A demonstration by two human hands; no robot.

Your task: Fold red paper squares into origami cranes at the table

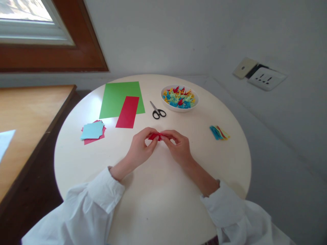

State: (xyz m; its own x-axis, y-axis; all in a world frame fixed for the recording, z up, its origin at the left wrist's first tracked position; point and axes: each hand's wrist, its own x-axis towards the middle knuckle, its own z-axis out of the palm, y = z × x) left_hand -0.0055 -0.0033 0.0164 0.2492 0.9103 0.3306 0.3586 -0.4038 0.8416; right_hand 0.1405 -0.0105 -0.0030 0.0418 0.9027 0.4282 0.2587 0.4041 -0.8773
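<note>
A small folded piece of red paper (154,136) is pinched between both hands above the middle of the table. My left hand (143,144) grips its left side with thumb and fingers. On its right side, my right hand (178,146) closes thumb against fingers; the fingers hide part of the paper. Just beyond the hands lie scissors (157,111) with black handles, blades pointing away. A red paper strip (128,112) overlaps a green sheet (120,92) to the left of the scissors.
A white bowl (180,109) of colourful folded paper pieces stands at the back of the round white table (153,211). Light-blue and red paper squares (93,131) are stacked at left. Folded blue and yellow strips (219,132) lie at right. A wooden table (38,105) adjoins the left.
</note>
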